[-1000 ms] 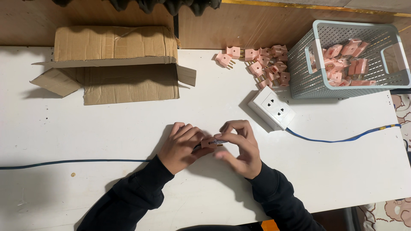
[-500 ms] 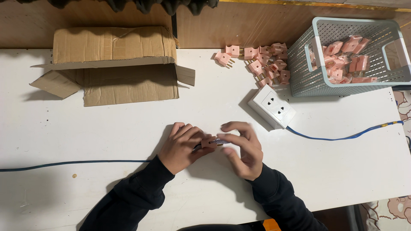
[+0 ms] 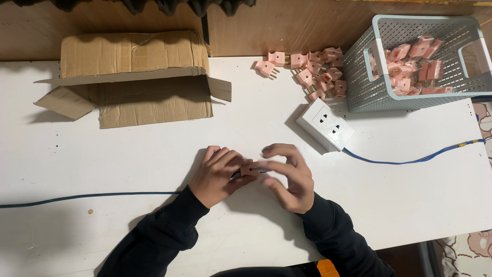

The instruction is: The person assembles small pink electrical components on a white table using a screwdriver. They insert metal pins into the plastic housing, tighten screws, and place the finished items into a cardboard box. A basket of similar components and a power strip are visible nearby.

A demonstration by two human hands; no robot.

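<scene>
White table carried everything, all inside arm's reach. Cardboard box lay on its side at 10 o'clock from the hands, flaps splayed, mouth toward the person; inside not visible. Grey mesh basket sat at 2 o'clock against the back wall, part full of pink plugs. A loose heap of the same pink plugs lay at 1 o'clock, just beside the basket's left wall, probably parked there for easy picking. White double socket block sat skewed near the hands at 1 o'clock, its blue cable running off to 3 o'clock. A second blue cable ran out to 9 o'clock from under the left wrist.

Both hands met at table centre. Left hand had fingers curled narrow onto a single pink plug, gripping its left end. Right hand pinched the other end with thumb and fingertips, remaining fingers arched over it. So the plug sat squarely between the two grips, touching both, low over the table; whether it rested on the surface, couldn't tell. Two-handed hold looked like bracing a small part for fine work.
</scene>
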